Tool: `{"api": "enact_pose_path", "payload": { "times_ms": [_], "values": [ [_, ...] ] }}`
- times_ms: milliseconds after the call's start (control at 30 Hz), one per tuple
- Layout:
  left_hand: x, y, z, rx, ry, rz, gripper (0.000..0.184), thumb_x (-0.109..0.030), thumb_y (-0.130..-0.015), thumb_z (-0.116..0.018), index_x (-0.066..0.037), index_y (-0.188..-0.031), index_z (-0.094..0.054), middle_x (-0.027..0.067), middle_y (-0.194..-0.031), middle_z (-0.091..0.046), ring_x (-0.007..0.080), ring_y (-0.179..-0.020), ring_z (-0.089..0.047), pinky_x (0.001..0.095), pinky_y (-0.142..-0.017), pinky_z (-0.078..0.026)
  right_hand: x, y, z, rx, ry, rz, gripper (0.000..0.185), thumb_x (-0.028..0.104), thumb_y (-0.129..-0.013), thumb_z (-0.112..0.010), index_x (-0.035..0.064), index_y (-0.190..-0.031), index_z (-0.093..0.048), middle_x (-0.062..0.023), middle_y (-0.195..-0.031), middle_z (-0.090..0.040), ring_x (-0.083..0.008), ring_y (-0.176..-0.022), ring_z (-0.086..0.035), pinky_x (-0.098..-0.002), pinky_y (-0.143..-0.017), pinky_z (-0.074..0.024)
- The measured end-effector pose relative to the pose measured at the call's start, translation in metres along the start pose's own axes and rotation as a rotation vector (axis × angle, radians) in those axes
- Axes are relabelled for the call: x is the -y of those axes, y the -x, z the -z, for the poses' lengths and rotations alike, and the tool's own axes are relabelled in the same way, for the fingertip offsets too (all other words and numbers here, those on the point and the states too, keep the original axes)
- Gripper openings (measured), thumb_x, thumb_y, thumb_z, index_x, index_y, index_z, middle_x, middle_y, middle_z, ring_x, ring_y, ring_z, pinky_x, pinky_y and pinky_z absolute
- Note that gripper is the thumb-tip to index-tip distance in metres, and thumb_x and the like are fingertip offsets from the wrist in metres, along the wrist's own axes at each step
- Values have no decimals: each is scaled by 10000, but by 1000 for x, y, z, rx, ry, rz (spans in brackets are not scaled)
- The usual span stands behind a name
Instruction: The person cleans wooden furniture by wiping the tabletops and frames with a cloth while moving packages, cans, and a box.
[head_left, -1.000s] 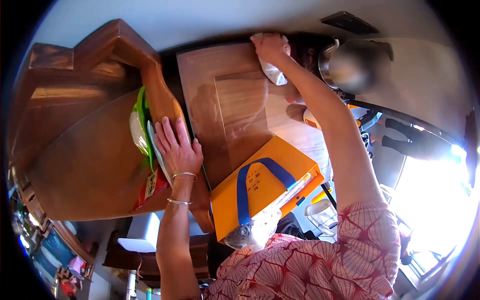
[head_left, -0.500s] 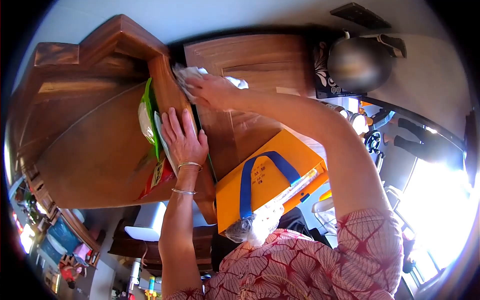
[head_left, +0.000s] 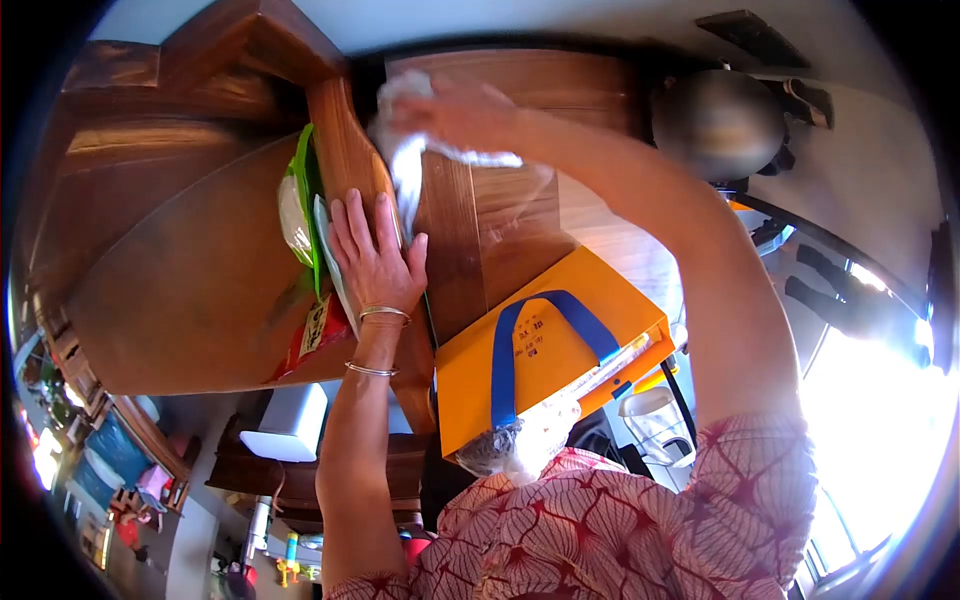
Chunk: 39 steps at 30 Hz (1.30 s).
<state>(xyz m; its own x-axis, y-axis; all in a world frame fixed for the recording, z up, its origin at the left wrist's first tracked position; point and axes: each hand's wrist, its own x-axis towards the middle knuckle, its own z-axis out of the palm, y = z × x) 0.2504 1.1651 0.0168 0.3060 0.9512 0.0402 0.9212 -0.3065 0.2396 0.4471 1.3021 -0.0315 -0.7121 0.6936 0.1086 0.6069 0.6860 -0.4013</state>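
Note:
My left hand [head_left: 372, 258] lies flat on a wooden armrest [head_left: 345, 130], fingers stretched out, with two bangles at the wrist. My right hand [head_left: 465, 112], smeared by motion, grips a white cloth [head_left: 408, 165] just beyond that armrest. Part of the cloth hangs down along the armrest's side, and another end trails beneath my right wrist. Beside my left hand, a green-edged packet [head_left: 300, 205] and a red packet [head_left: 318, 328] stand against the inner side of the armrest. Below my right forearm is an orange paper bag [head_left: 468, 375] with a blue strap handle.
A wooden panelled surface [head_left: 510, 200] extends right of the armrest. A round pan-like object [head_left: 720, 125], blurred, stands at the upper right. A wide wooden seat [head_left: 190, 280] fills the left. Lower down is a white box [head_left: 288, 425]. Bright light comes from the right.
My right hand has moved upward with the cloth, which now hangs lower along the armrest. My left hand stays flat on the armrest. The whole view has shifted slightly.

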Motion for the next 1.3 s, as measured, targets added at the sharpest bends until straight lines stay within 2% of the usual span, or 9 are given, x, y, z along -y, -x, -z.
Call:
{"api": "enact_pose_path", "payload": {
  "times_ms": [100,300,433,567,733,833,933,1100,1300],
  "values": [
    [-1,-1,1,6,-19,6,608,-353,-814,-561,-29,-1304,-401,231,-1410,-248,440,-1296,-227,557,-1052,-193,-23,-34,11,-107,395,-52,353,268,-847,-546,202,-1194,-537,-38,-1171,-516,-272,-929,-589,-401,-714,-533],
    [-2,-2,2,-7,-22,6,639,-316,-764,-608,-46,-1306,-406,205,-1410,-263,416,-1299,-235,525,-1062,-204,-31,-51,23,117,311,-413,377,397,-844,-544,51,-956,-642,-143,-922,-639,-318,-897,-627,-441,-716,-525],
    [-3,-1,1,-8,-33,6,633,-296,-759,-602,-47,-1307,-407,205,-1414,-255,416,-1300,-235,520,-1063,-206,-60,8,62,487,332,-472,386,391,-875,-489,58,-1000,-640,-149,-968,-639,-336,-932,-625,-454,-764,-522],
    [-6,-2,1,-10,-50,5,637,-281,-757,-595,-43,-1313,-397,206,-1418,-249,415,-1307,-226,518,-1066,-204,-98,70,69,435,329,-826,297,323,-910,-429,188,-1087,-625,-158,-1041,-622,-329,-985,-608,-467,-779,-519],
    [-6,-1,3,3,-60,20,651,-262,-750,-614,-46,-1320,-384,200,-1420,-242,407,-1315,-214,509,-1073,-193,-101,86,102,625,330,-961,379,383,-935,-367,200,-1185,-585,-110,-1188,-588,-286,-1023,-603,-475,-849,-474],
    [-6,-1,2,6,-50,22,686,-253,-744,-631,-47,-1336,-354,199,-1420,-239,409,-1313,-213,506,-1076,-188,-133,88,60,402,314,-953,311,268,-922,-398,193,-1149,-597,-183,-1136,-572,-364,-1033,-574,-517,-775,-492],
    [-7,-2,3,26,-47,36,690,-256,-715,-619,-31,-1321,-376,220,-1419,-241,425,-1315,-211,539,-1063,-187,-116,56,29,488,475,-757,297,230,-917,-409,210,-1136,-608,-189,-1100,-582,-377,-1007,-565,-505,-785,-487],
    [-8,-3,4,44,-65,43,666,-251,-717,-619,-24,-1301,-394,222,-1417,-241,431,-1312,-211,543,-1061,-187,-32,-34,21,194,70,-903,356,278,-900,-457,5,-1068,-611,-200,-1169,-535,-343,-1069,-536,-467,-856,-475],
    [-7,-3,6,69,-74,44,689,-256,-733,-630,-34,-1326,-359,208,-1416,-237,418,-1312,-204,507,-1084,-172,9,-89,9,162,154,-483,298,266,-802,-551,58,-986,-659,-164,-1084,-608,-322,-1011,-593,-411,-814,-504]
  ]
}}
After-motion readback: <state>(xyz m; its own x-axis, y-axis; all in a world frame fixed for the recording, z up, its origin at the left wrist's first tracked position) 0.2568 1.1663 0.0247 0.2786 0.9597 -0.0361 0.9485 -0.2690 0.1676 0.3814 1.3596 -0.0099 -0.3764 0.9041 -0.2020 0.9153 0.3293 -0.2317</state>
